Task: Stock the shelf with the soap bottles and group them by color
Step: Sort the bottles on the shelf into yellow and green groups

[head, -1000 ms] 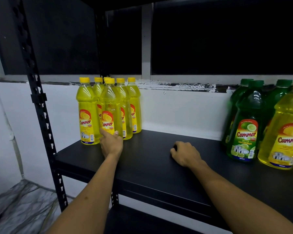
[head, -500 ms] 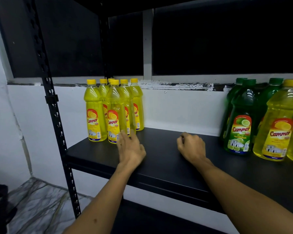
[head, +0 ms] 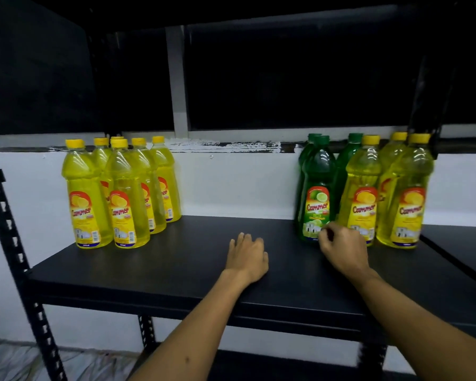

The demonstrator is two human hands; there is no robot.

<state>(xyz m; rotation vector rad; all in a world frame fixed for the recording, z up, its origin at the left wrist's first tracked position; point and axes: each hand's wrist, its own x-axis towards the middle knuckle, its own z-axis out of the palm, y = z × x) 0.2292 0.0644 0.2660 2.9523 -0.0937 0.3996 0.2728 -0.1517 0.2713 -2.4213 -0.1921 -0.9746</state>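
Right hand point(head: 341, 247) moved to green Cammer bottle point(head: 317, 191), fingers curled, left hand point(head: 248, 255) flat, spread

Dim light | white wall point(head: 231, 185) behind | dark window point(head: 286, 78) above, white frame point(head: 177, 78) | black metal rack post point(head: 8, 229) left | crumpled plastic sheet point(head: 6, 361) covers floor

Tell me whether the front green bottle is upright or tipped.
Upright: the front green bottle stands on its base on the shelf, cap on top.
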